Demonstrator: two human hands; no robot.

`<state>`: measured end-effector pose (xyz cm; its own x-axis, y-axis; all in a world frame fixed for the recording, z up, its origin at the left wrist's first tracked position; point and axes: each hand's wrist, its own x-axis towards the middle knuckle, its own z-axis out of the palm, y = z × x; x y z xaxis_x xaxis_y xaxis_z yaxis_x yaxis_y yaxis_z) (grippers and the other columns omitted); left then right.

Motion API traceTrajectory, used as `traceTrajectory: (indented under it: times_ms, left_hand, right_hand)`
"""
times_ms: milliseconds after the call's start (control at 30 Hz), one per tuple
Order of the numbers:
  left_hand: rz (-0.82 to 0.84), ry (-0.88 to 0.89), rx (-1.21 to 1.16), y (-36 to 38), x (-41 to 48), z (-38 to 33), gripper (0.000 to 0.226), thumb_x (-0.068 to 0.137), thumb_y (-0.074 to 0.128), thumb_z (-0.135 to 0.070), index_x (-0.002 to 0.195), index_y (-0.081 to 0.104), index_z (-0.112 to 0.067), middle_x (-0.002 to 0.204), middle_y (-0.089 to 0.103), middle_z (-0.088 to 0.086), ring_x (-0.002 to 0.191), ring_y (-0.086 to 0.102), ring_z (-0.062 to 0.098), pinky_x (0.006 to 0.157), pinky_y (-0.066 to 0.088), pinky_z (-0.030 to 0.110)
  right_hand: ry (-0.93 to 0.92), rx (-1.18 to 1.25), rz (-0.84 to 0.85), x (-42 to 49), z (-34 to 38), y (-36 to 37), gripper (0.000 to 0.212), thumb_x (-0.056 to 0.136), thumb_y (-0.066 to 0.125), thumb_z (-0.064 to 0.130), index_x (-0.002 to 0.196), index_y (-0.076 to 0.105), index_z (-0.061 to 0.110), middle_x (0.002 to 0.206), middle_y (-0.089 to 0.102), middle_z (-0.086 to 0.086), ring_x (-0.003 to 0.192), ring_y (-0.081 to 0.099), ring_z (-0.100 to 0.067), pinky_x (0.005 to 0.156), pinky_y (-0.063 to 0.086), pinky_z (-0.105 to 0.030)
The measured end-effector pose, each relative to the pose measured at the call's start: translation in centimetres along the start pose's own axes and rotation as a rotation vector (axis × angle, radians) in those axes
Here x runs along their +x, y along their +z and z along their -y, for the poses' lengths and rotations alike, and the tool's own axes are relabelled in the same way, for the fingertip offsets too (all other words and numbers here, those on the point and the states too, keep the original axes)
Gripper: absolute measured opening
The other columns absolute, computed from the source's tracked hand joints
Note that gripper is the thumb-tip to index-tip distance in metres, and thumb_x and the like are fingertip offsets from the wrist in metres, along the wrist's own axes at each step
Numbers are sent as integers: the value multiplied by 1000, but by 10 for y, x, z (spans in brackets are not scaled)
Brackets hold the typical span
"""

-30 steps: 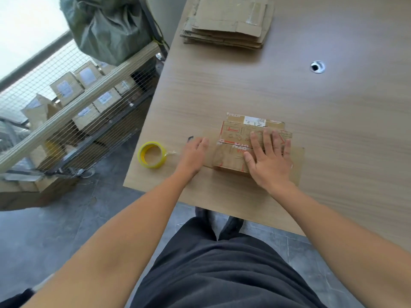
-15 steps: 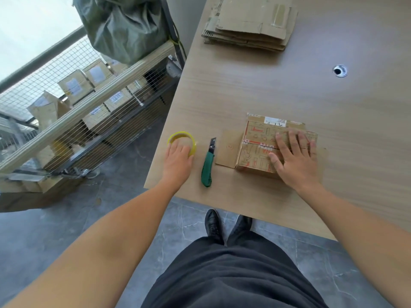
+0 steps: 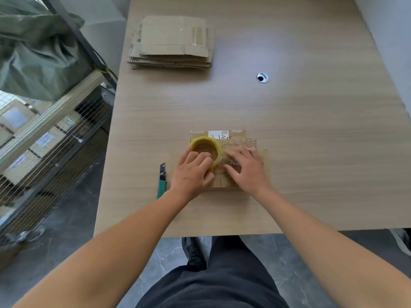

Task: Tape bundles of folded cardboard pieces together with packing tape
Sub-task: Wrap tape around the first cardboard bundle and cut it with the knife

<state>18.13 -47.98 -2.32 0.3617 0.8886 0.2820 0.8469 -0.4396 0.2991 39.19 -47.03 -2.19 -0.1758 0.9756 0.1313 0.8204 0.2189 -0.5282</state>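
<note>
Fingers (image 3: pixel 201 158) of the left hand (image 3: pixel 190 175) now grip the tape roll (image 3: pixel 196 141), brought from the table (image 3: pixel 300 134) onto the cardboard bundle (image 3: pixel 241 140); right hand (image 3: pixel 247 171) stays flat, spread.

There were two folded-cardboard stacks, the far stack (image 3: pixel 173 43) and the near stack (image 3: pixel 241 141), one tape roll (image 3: pixel 205 139), one green utility knife (image 3: pixel 162 184), one cable hole (image 3: pixel 262 77) and two hands, left hand (image 3: pixel 191 174) and right hand (image 3: pixel 248 171).

Part of tape roll (image 3: pixel 201 140) behind left hand (image 3: pixel 192 174); cardboard bundle (image 3: pixel 239 140) beneath blurred right hand (image 3: pixel 248 170).
</note>
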Motion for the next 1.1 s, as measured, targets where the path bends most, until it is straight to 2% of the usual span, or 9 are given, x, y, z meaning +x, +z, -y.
traceTrajectory:
  times_ms: [100,267,433,567,700,800,967,1033,1100]
  left_hand:
    - [-44,7,10,5,2,2,17,82,61,-27,91,65,-14,105,67,-3,93,58,27,118,30,45]
    - [-100,82,36,10,11,10,17,84,64,-29,91,67,-14,102,69,-3,90,60,28,115,33,43]
    - [-143,130,73,14,14,13,32,93,68,-44,83,66,-14,91,68,-2,82,61,25,109,41,42]
    - [-163,130,116,11,13,13,36,94,66,-47,78,62,-15,82,64,-2,79,60,24,107,42,42]
    - [-214,230,124,16,14,13,37,97,64,-45,76,56,-16,77,57,3,75,56,28,105,41,42]
    - [-214,212,113,18,15,13,37,98,62,-46,77,56,-16,78,55,5,76,53,30,103,42,45]
    - [-234,253,111,20,15,13,35,98,63,-44,79,57,-16,79,55,4,76,51,29,102,43,46]
    - [-241,271,120,20,17,13,34,97,63,-44,78,55,-16,78,54,4,75,51,28,103,43,44]
    - [-243,303,125,23,17,14,34,98,63,-43,78,55,-16,77,53,3,75,52,27,104,43,43]
  right_hand:
    - [44,2,-3,7,2,7,21,90,66,39,108,71,31,109,65,11,112,43,-18,101,23,-36]
    - [88,20,75,21,5,4,10,92,67,35,102,66,32,105,65,15,105,48,-17,93,20,-35]
    - [-56,-68,126,20,9,-13,11,95,56,21,101,65,18,103,66,2,100,58,-28,86,26,-40]
    - [-100,-138,207,14,1,-55,18,92,47,20,92,62,10,90,62,-7,83,59,-31,76,38,-42]
    - [116,54,253,-13,-17,-87,15,97,48,13,83,53,12,82,56,-5,79,56,-32,71,46,-46]
    - [197,169,307,-26,-6,-75,20,98,57,25,82,49,15,73,52,0,68,50,-22,65,43,-43]
    - [422,383,150,-31,-8,-61,25,99,64,29,80,51,17,68,56,-7,60,47,-12,58,41,-32]
    - [553,562,114,-25,-12,-62,24,97,67,22,78,52,19,70,53,-1,65,50,-10,63,44,-28]
    - [669,708,54,-17,-18,-62,23,94,68,14,77,52,17,77,54,-4,73,53,-15,69,48,-32]
